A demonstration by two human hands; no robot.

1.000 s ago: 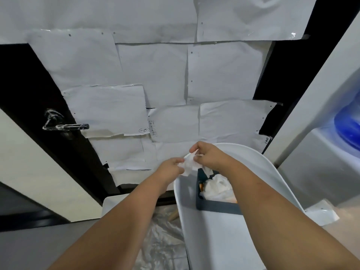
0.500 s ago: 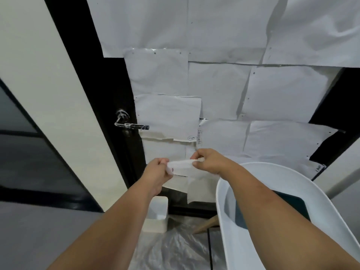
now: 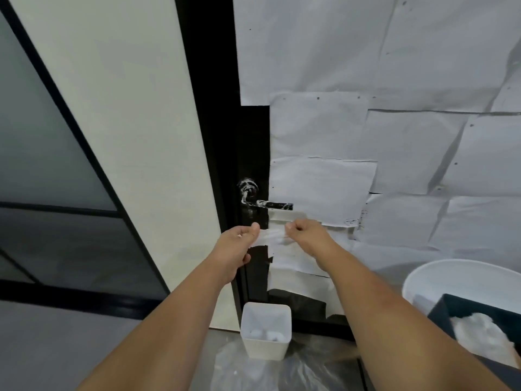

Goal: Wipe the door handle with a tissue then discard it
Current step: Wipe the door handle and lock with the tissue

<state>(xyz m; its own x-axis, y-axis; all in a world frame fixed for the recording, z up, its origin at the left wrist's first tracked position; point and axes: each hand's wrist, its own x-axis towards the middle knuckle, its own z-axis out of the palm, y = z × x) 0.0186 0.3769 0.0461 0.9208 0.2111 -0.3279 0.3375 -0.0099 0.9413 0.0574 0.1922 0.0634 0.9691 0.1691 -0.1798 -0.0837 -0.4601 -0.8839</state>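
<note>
Stretching a white tissue [image 3: 272,237] taut between both fists, the person stands facing the black door, and the strip hangs just below the lever door handle [image 3: 265,204], close to it but not touching. The left hand [image 3: 239,241] pinches one end between thumb and curled fingers; the right hand [image 3: 306,235] is closed over the other end, knuckles toward the door. The handle is smeared with white streaks, thickest on the round rose above the lever and along the part of the lever nearest it, with the far tip looking cleaner. To do this step well, I would judge the tissue should come up and wrap over the lever rather than merely brush it, so both the top and the underside get rubbed, and then work around the rose where the residue gathers in the curve. Thin tissue pulled this tight may tear at the pinch points, so bunching it slightly before pressing seems wiser. Directly below the handle, on the floor against the door, a small white bin [image 3: 265,333] stands with a few white wads already inside, the likely place for the used piece. Lower right of the handle, a dark tissue box [image 3: 476,325] rests on a white chair seat [image 3: 439,277].
</note>
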